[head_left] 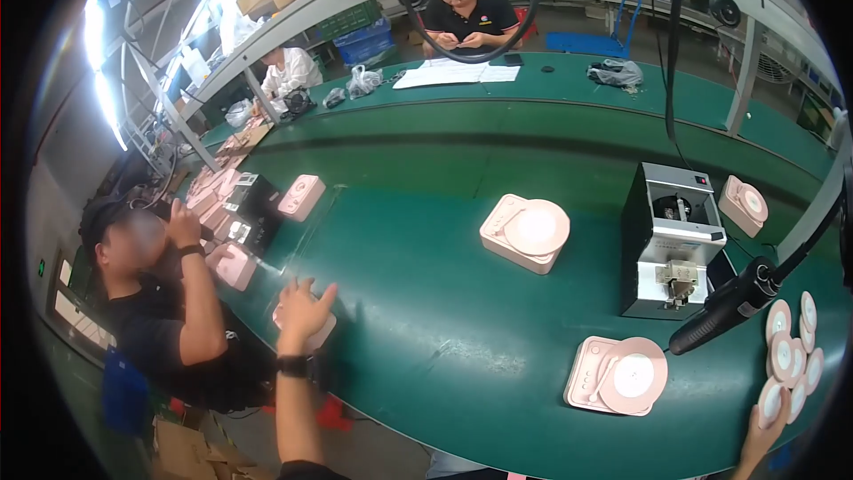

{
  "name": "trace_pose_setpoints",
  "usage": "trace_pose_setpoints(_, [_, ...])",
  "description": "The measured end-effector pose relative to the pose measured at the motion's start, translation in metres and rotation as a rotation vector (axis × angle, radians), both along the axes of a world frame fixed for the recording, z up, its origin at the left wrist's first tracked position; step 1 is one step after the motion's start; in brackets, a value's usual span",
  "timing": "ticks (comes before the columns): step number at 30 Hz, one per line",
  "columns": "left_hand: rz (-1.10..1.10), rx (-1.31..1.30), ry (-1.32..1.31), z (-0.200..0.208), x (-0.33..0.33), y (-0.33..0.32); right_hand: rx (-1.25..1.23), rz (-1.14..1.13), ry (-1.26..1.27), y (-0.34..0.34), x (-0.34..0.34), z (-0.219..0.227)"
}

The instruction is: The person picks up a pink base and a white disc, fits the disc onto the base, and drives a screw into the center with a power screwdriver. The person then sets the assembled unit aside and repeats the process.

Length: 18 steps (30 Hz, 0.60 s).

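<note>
My left hand [305,311] reaches out at the left with its fingers spread. Beneath it lies a pale pink box [323,334], largely covered by the hand; whether they touch I cannot tell. At the lower right my right hand [762,441] grips the edge of a pink disc with a white centre [770,404], beside several more such discs [785,356]. Between my hands sits a pink toy record player [615,376] with its disc on top. A second record player [526,233] of the same look stands farther back.
A silver and black bench machine [673,240] stands at the right, and a black electric screwdriver [726,305] hangs before it. Behind the machine is another pink player [745,205]. A co-worker [169,302] at the left holds a pink box [235,267]. Another person [469,18] sits across.
</note>
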<state>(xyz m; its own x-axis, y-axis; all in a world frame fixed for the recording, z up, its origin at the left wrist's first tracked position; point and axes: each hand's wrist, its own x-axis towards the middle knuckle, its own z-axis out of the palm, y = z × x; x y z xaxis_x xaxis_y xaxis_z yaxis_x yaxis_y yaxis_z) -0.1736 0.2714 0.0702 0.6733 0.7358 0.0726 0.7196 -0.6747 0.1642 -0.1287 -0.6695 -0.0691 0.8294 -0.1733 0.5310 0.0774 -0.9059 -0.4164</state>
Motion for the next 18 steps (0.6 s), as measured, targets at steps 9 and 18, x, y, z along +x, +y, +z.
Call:
trace_pose_setpoints(9, [0.103, -0.243, -0.355, -0.02, -0.03, -0.013, -0.074, -0.19, 0.123, 0.046, -0.026, 0.025])
trace_pose_setpoints(18, [-0.626, -0.251, -0.248, -0.01, -0.029, -0.149, -0.022, -0.459, 0.482, 0.154, -0.051, 0.167])
